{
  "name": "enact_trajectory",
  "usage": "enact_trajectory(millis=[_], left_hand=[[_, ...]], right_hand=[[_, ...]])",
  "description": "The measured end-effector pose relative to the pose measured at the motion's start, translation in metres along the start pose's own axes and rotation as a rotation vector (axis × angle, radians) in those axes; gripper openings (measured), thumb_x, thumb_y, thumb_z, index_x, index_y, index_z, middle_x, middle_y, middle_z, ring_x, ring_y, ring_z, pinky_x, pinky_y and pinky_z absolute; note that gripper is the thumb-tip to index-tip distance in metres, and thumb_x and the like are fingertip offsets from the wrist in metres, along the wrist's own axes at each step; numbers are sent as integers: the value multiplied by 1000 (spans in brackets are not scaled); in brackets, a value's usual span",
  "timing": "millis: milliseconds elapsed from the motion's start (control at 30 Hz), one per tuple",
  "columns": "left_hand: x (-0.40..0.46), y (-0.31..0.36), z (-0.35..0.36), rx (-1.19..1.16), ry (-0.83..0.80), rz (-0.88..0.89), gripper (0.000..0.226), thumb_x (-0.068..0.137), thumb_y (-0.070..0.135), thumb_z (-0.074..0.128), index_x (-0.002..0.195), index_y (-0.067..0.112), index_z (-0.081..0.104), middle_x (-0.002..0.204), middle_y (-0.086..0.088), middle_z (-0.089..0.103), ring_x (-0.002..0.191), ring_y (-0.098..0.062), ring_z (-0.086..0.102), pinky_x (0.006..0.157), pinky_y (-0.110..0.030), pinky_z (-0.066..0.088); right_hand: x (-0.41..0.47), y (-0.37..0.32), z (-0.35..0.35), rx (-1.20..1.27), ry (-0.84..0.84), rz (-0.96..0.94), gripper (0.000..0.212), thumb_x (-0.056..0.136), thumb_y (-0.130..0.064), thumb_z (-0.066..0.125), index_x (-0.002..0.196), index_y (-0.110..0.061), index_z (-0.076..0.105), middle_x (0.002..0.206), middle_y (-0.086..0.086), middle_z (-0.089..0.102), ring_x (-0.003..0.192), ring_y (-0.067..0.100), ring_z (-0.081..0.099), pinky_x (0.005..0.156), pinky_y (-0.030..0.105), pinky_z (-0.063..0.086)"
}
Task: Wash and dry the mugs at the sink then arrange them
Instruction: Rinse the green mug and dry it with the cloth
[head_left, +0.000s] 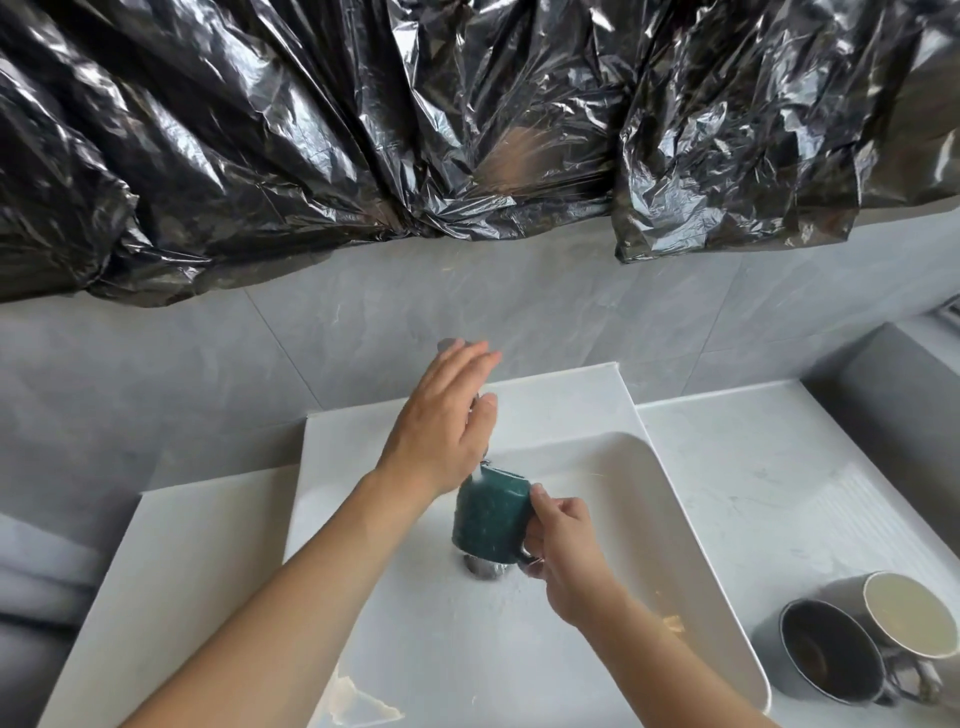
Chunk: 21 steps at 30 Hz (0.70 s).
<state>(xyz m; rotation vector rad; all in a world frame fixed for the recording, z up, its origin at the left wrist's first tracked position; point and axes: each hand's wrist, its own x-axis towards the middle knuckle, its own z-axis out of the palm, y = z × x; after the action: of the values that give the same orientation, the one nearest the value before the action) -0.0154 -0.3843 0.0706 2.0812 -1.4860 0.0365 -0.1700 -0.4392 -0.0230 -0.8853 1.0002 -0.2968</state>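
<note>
A white rectangular ceramic sink (691, 525) fills the lower middle of the view, with water droplets scattered over its floor and a metal drain (483, 567) near its centre. Over that drain, a dark green glazed ceramic mug (491, 517) is held tilted, base up toward 12 o'clock and mouth down toward 6 o'clock; its inside cannot be seen. A thin stream of water strikes its upturned base at the 11 o'clock edge.

The person's right hand (563, 551) sits just at 3 o'clock of the green mug, fingers curled and pinching its handle, the thumb lying against the mug's wall. The left hand (441, 421) is at 11 o'clock of the mug, just above it, fingers straight and together and laid over the metal tap (451, 344), of which only the top and a sliver near the spout show.

On the pale marbled counter (727, 467) at 4 o'clock of the sink stand two more mugs, touching each other. The nearer is a dark grey mug (826, 649) with a brownish residue on its inner floor; behind it at 2 o'clock is a light grey mug with a cream-coloured interior (909, 613), which looks dry inside.

Crumpled black plastic sheeting (363, 130) hangs across the grey tiled wall (363, 332) at 12 o'clock.
</note>
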Motion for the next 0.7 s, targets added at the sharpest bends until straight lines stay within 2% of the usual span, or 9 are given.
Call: enact_trajectory(millis=[67, 200, 233, 300, 367, 400, 500, 567, 700], left_hand=[[-10, -1, 7, 80, -47, 49, 55, 97, 28, 27, 141, 6, 50, 153, -9, 43, 148, -24, 26, 122, -36, 20], [-32, 3, 4, 258, -156, 85, 63, 92, 26, 28, 154, 17, 29, 165, 2, 15, 153, -15, 2, 124, -41, 11], [-41, 7, 0, 240, -163, 97, 65, 89, 22, 34, 154, 18, 29, 165, 4, 13, 153, -13, 2, 124, -39, 11], [-68, 18, -8, 136, -204, 117, 69, 83, 18, 48, 150, 20, 35, 163, 6, 17, 150, -11, 16, 121, -30, 21], [-95, 27, -14, 64, -282, 147, 70, 82, 27, 54, 149, 25, 35, 159, 11, 23, 144, -5, 26, 115, -27, 32], [-104, 31, -17, 63, -324, 152, 74, 82, 34, 56, 151, 28, 31, 158, 15, 22, 144, 0, 22, 115, -26, 33], [-111, 34, -27, 116, -428, 73, 94, 82, 50, 60, 156, 35, 5, 161, 25, -6, 143, 12, 0, 114, -17, 24], [-109, 33, -35, 123, -497, 0, 104, 77, 54, 65, 154, 41, -3, 159, 30, -12, 144, 11, 6, 111, -18, 28], [-109, 33, -40, 117, -578, -49, 104, 74, 46, 69, 154, 43, 3, 159, 31, 7, 138, 4, 31, 97, -13, 33]], right_hand=[[-5, -8, -2, 45, -21, 68, 30, 105, -31, 49, 80, -18, 37, 49, -6, 33, 42, 12, 30, 60, 30, 40], [-21, -23, -9, 113, -73, 141, 30, 105, -30, 48, 78, -15, 45, 49, -3, 27, 44, 13, 28, 64, 34, 42], [-25, -27, -12, 124, -92, 146, 31, 105, -29, 48, 77, -16, 46, 50, -3, 26, 45, 14, 27, 64, 34, 42], [-34, -34, -19, 113, -141, 142, 33, 105, -30, 47, 75, -17, 46, 51, -3, 23, 46, 13, 25, 64, 33, 41], [-42, -38, -26, 63, -188, 108, 32, 105, -30, 47, 75, -18, 45, 53, -4, 20, 46, 13, 23, 64, 32, 40], [-46, -39, -29, 36, -203, 85, 31, 105, -30, 48, 77, -19, 44, 53, -4, 20, 47, 13, 23, 63, 32, 40], [-61, -38, -35, -40, -256, 11, 30, 104, -31, 50, 80, -21, 36, 55, -5, 22, 47, 13, 23, 57, 29, 42], [-71, -37, -34, -95, -318, -39, 40, 105, -31, 49, 70, -22, 32, 58, -3, 19, 50, 13, 19, 55, 27, 39], [-84, -35, -27, -124, -357, -100, 45, 106, -30, 47, 65, -22, 30, 57, -5, 19, 50, 13, 18, 53, 25, 38]])
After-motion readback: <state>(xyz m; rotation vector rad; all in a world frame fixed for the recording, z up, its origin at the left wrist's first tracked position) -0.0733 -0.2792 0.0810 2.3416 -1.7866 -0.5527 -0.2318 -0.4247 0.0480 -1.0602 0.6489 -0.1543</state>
